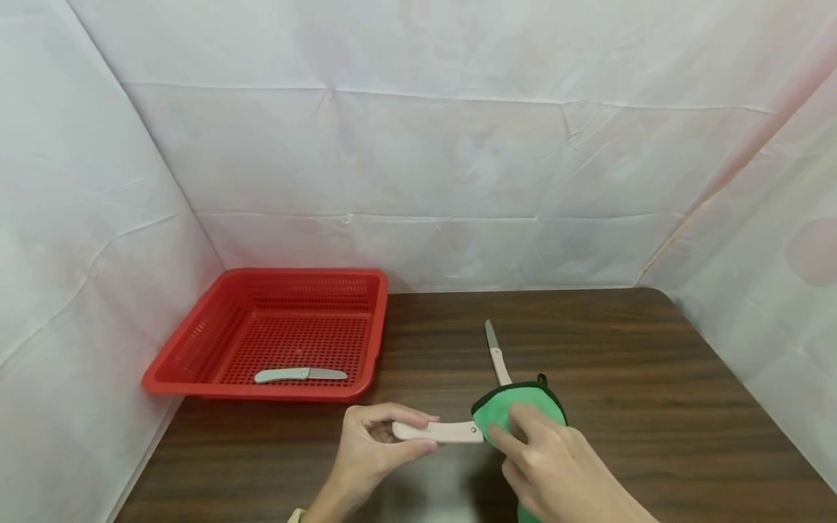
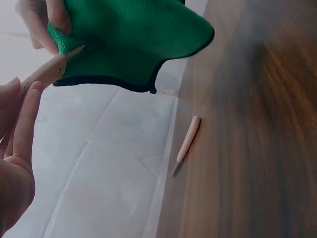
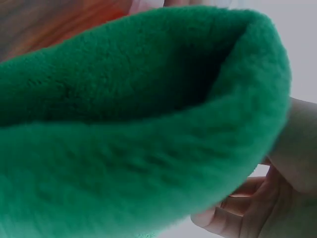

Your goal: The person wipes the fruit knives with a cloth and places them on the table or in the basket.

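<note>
My left hand grips the pale pink handle of a folding knife between thumb and fingers, its blade side pointing right. Pinched in my right hand is a green fleecy cloth with black edging, folded over the blade. In the left wrist view, part of the blade shows against the cloth. Folds of the cloth fill most of the right wrist view. Beyond the cloth, a second pink-handled knife lies unfolded on the table, its handle end partly covered in the head view.
At the left stands a red perforated plastic basket. Inside it lies an unfolded knife with a whitish handle. The dark wood table is bordered by white sheets at the back and sides.
</note>
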### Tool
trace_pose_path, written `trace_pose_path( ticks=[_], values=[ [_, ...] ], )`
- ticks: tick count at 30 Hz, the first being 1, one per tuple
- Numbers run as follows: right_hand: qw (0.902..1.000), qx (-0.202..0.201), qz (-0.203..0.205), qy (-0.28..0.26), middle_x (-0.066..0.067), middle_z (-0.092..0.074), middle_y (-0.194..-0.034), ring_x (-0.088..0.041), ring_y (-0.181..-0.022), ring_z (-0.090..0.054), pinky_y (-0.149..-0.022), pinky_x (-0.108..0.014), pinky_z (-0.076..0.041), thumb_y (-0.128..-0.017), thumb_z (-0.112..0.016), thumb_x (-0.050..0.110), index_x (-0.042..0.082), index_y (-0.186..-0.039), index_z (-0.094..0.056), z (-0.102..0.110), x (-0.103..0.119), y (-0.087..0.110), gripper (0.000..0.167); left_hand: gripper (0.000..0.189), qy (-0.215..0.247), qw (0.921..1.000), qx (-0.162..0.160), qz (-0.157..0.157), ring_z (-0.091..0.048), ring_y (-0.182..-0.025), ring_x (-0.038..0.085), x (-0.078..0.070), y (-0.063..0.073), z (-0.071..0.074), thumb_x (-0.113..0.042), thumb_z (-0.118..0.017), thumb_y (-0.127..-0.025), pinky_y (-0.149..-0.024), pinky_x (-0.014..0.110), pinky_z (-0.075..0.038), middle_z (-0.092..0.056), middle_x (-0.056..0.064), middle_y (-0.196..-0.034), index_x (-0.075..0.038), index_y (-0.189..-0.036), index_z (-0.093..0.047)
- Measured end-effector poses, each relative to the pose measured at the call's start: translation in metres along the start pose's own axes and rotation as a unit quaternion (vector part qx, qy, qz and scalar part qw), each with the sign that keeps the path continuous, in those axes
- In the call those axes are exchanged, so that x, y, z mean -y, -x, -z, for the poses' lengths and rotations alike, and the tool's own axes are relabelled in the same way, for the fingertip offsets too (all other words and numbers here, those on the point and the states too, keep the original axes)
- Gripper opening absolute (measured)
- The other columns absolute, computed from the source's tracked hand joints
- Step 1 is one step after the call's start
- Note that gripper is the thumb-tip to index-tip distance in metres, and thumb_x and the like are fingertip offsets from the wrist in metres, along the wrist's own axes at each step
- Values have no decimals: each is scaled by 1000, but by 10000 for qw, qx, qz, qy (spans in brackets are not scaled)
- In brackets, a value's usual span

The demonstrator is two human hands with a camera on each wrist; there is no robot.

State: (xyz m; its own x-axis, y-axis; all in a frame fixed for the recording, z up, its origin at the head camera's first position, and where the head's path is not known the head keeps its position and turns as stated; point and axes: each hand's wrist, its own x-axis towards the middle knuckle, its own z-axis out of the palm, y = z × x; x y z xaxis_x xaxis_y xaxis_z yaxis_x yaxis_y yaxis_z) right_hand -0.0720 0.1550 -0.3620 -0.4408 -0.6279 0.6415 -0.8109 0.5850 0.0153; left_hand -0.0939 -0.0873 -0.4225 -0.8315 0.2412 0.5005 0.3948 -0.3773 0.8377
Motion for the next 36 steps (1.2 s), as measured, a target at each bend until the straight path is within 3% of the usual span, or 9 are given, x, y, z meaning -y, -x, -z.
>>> trace_pose_path(
  ticks=[6, 16, 29, 36],
  values=[
    [9997, 214, -79, 25, 4, -37, -77, -2, -60, -24, -43, -7, -22, -97, -17, 26, 13, -89, -67, 0, -3, 6, 52, 22, 2, 9997, -113, -216, -69, -80, 25, -1, 2, 1, 17, -74, -69, -59, 30, -57, -67, 29, -90, 8, -88, -68],
    [9991, -62, -346, 258, 7, -32, -75, 0, -61, -22, -46, -6, -21, -94, -20, 22, 18, -81, -63, 4, -13, 19, 44, 20, 11, 9995, -269, -133, -68, -79, 20, -6, 6, 10, 18, -73, -68, -59, 26, -56, -67, 28, -90, 9, -85, -66],
    [9985, -199, -435, 247, 8, -33, -76, 4, -58, -20, -44, -6, -20, -94, -23, 23, 18, -83, -65, 10, -19, 24, 44, 23, -32, 9999, -47, -117, -68, -79, 21, -2, 7, 12, 18, -72, -69, -59, 28, -57, -67, 28, -91, 9, -89, -67],
    [9983, -312, -417, 257, 5, -37, -78, 4, -58, -22, -44, -7, -20, -95, -25, 23, 16, -85, -66, 18, -18, 16, 43, 22, -69, 10000, 19, -51, -68, -80, 21, -2, 6, 13, 17, -73, -70, -59, 29, -57, -66, 31, -91, 9, -89, -67]
  ],
)
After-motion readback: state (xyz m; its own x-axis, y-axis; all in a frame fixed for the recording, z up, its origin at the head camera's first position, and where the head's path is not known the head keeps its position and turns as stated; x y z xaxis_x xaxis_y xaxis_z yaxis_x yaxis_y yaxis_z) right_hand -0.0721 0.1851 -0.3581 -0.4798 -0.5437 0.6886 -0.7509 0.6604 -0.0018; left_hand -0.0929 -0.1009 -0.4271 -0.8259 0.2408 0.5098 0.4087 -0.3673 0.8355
